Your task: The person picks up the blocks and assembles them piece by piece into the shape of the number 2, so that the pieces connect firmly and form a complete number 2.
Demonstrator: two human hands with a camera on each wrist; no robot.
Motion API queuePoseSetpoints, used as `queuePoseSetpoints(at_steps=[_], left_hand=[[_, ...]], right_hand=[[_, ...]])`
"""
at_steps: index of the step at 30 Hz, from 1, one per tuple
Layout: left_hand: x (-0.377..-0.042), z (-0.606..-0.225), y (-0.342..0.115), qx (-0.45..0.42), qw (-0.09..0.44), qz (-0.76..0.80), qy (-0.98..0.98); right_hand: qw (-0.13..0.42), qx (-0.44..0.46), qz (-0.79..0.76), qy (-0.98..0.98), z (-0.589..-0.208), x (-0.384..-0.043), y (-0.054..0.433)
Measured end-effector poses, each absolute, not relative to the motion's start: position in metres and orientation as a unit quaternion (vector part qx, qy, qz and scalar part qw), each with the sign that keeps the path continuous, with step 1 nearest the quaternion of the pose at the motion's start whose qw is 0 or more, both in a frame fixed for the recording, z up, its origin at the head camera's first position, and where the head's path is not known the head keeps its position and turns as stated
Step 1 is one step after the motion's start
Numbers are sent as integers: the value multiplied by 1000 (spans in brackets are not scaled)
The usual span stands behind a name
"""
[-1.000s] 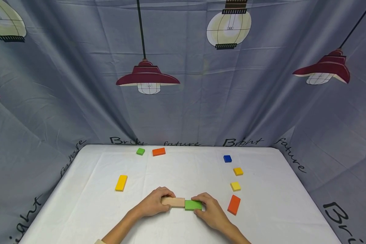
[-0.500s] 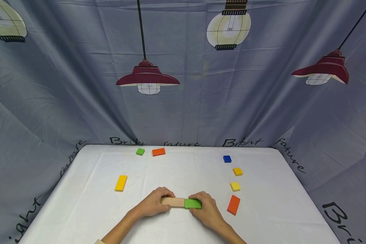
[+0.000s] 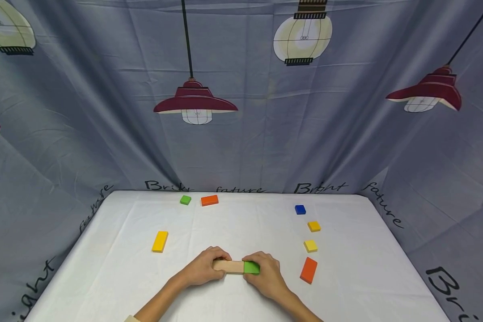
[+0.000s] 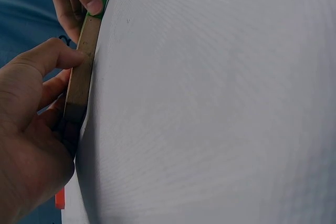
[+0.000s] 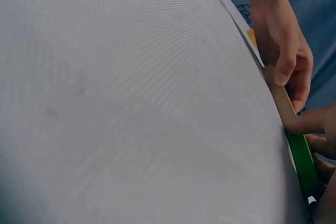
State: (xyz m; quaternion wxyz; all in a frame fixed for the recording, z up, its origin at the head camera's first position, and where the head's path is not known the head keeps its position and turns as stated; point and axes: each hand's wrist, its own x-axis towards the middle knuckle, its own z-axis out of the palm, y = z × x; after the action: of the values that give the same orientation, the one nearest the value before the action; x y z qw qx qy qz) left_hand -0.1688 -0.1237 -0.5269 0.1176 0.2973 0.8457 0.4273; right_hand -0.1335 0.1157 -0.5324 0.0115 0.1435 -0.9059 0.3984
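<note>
A plain wooden block (image 3: 232, 267) lies flat on the white table near its front middle, long side running left to right. My left hand (image 3: 204, 267) grips its left end, thumb on the near side and fingers on the far side. Against its right end sits a green block (image 3: 250, 267), the two in one line. My right hand (image 3: 265, 273) holds the green block between thumb and fingers and hides its right end. In the left wrist view the thumb presses the side of the wooden block (image 4: 83, 85); the right wrist view shows the green block (image 5: 301, 161) end to end with it.
A yellow block (image 3: 159, 241) lies at the left. Toward the back are a small green block (image 3: 185, 200) and an orange block (image 3: 209, 200). On the right stand a blue block (image 3: 300, 209), two yellow squares (image 3: 314, 226) and an orange-red block (image 3: 308, 270).
My right hand has slid left along the green block, toward the joint with the wooden block. The green block has shifted slightly away and now lines up with it. My left hand stays put.
</note>
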Motion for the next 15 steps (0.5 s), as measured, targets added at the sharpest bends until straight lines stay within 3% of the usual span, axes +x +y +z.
queuePoseSetpoints(at_steps=[15], left_hand=[[-170, -527, -124, 299, 123, 429, 843]], right_hand=[[6, 148, 394, -907, -536, -137, 115]])
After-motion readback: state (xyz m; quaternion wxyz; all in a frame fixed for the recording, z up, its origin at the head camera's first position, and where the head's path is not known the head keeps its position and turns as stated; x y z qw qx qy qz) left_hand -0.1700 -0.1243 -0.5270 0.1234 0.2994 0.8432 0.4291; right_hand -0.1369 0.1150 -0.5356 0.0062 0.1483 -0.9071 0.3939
